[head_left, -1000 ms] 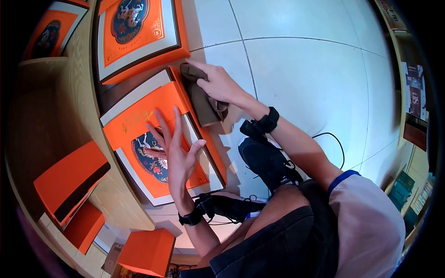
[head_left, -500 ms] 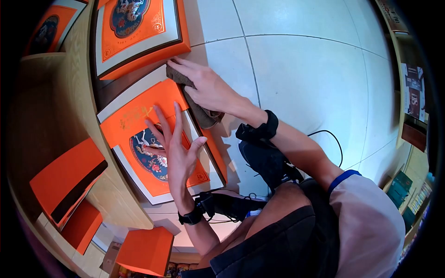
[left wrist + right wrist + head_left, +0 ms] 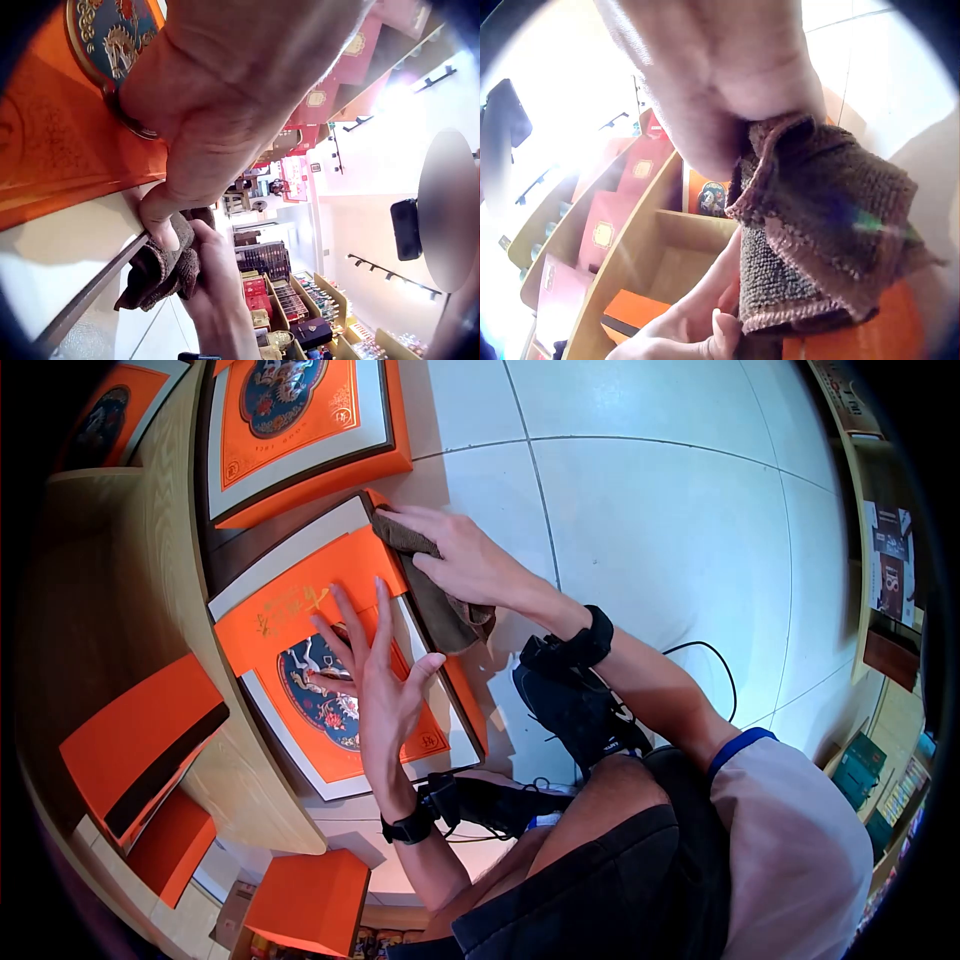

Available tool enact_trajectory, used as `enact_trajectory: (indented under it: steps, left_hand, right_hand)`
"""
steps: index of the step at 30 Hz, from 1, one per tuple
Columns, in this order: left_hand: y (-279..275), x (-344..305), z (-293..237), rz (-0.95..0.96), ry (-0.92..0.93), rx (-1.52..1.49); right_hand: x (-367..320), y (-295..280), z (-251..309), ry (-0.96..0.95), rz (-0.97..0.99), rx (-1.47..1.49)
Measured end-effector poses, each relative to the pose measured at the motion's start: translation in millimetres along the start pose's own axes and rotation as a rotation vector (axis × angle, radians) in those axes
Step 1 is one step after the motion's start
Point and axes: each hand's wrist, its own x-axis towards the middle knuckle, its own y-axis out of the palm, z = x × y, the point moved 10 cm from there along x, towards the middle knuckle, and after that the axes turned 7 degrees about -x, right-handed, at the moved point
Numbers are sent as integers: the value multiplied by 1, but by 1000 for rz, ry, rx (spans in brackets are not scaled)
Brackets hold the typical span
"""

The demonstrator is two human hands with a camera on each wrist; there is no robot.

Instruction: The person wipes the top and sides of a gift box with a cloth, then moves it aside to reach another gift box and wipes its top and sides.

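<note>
Brown cloth (image 3: 437, 608) is bunched in the right hand (image 3: 458, 560), whose fingers (image 3: 405, 520) curl over it and press it against the upper edge of an orange gift box (image 3: 290, 615). On that box's printed lid lies the left hand (image 3: 380, 685), its fingers (image 3: 348, 628) straight and spread, holding nothing. The box is closed, its contents hidden, and stands in a wooden shelf (image 3: 165, 550) beside a second patterned box (image 3: 290, 430), with plain orange boxes (image 3: 140, 745) in the neighbouring compartment.

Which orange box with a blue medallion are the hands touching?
The nearer orange medallion box: left hand on it, right hand pressing a brown cloth to its edge; farther box untouched.
</note>
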Motion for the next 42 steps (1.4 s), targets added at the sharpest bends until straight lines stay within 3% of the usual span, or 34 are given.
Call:
enact_trajectory:
  steps: [20, 26, 28, 35, 37, 42]
  left_hand:
    - [-1, 0, 0, -5, -2, 10]
    - [0, 0, 1, -8, -2, 19]
    - [-1, 0, 0, -13, 4, 21]
    - [-1, 0, 0, -7, -9, 20]
    - [-2, 0, -1, -12, 2, 17]
    - [-2, -1, -4, -9, -2, 25]
  right_hand:
    - [-40, 9, 14, 50, 174, -68]
    - [-48, 12, 15, 36, 199, -110]
    - [-50, 10, 22, -64, 137, -192]
    - [-58, 9, 33, -84, 197, -272]
    - [-60, 15, 28, 18, 311, -237]
    - [-66, 18, 30, -61, 264, -273]
